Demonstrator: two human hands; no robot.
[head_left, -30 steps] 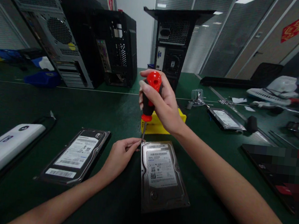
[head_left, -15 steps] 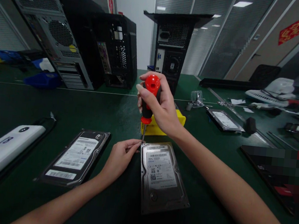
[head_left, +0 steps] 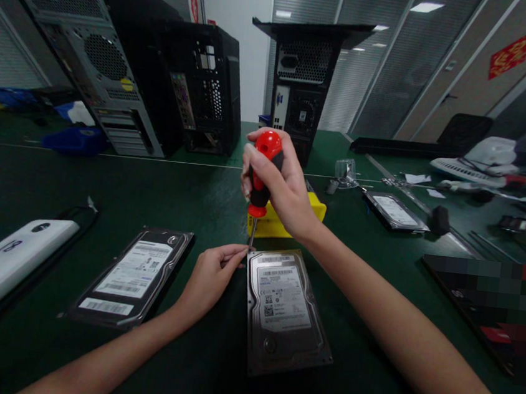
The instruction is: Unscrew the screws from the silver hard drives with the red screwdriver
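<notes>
My right hand is wrapped round the red and black handle of a screwdriver, held nearly upright. Its thin shaft points down to the far left corner of a hard drive, which lies label up on the table in front of me. At that same corner, the fingertips of my left hand are pinched together beside the screwdriver's tip. Whatever they pinch is too small and too covered to make out. Left of that hand rests a second hard drive, also label up.
Behind the drive sits a yellow bin, partly hidden by my right hand. Computer cases stand along the back. A white device lies at left. At right are another hard drive, a clear plastic piece and a dark panel.
The screwdriver's handle has turned slightly within my right hand, and my thumb has shifted a little on it. My left hand and the hard drive look the same.
</notes>
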